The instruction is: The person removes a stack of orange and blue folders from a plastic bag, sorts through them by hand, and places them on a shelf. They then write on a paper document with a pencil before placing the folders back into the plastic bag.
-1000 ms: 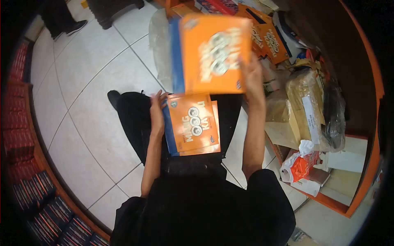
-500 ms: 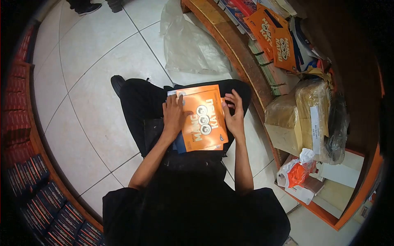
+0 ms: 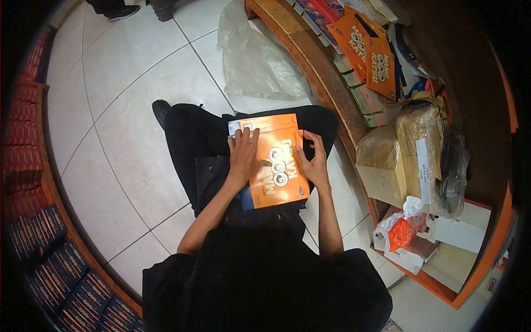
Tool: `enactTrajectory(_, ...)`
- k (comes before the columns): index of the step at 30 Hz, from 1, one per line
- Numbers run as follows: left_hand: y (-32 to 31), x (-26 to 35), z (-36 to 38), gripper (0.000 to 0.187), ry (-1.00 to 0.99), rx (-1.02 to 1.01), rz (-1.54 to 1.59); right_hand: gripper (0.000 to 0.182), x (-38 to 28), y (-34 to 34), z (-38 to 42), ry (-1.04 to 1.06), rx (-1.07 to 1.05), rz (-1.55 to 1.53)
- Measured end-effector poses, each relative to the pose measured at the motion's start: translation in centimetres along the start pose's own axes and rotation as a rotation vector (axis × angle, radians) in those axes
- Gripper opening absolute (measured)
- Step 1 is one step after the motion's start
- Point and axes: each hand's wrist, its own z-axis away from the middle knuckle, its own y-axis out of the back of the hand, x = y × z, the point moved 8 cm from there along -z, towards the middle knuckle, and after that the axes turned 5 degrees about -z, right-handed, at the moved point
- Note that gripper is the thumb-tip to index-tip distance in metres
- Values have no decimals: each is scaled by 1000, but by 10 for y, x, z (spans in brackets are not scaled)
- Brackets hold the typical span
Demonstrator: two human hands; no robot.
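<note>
A small pile of flat orange booklets [image 3: 283,191] with white lettering and round pictures lies on my lap. The top one sits slightly askew, with another orange edge showing above it and a dark blue edge at the lower left. My left hand [image 3: 243,160] rests over the pile's left side, fingers spread near the upper edge and thumb on the printed face. At the right edge, my right hand [image 3: 314,165] has its thumb on the top booklet and its fingers bent round the upper right corner. How many pieces lie underneath is hidden.
Clear plastic sheeting [image 3: 260,61] lies on the tiled floor ahead. A wooden shelf [image 3: 310,61] on the right bears orange booklets, wrapped parcels [image 3: 417,155] and a red-and-white plastic bag [image 3: 399,232]. Stacked dark-blue and red packs [image 3: 69,271] line the left shelf. A person's shoes [image 3: 123,12] stand far left.
The top booklet has shifted slightly down and tilted, showing more of the orange edge above. My left hand has moved right, and my right hand has closed in on the booklet's upper right corner.
</note>
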Motion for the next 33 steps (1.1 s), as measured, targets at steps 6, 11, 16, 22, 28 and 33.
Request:
enactTrajectory(6, 15, -8, -12, 53, -33, -188, 329, 53, -8, 15, 3, 8, -87, -18)
enactTrajectory(11, 135, -6, -2, 30, -195, 296, 433, 24, -18, 11, 5, -191, -412, -454)
enactTrajectory(16, 72, -76, -10, 38, 138, 430, 509, 35, -52, 104, -73, -64, 327, -486)
enactTrajectory(22, -18, -19, 19, 62, -22, 170, 67, 52, -12, 112, -101, -201, 379, -690)
enactTrajectory(28, 36, -15, 11, 45, -8, 128, 647, 53, -42, 21, -38, 90, -217, -12)
enactTrajectory(33, 122, -13, 1, 42, 8, 708, 930, 19, -34, 57, -59, 8, -106, -376)
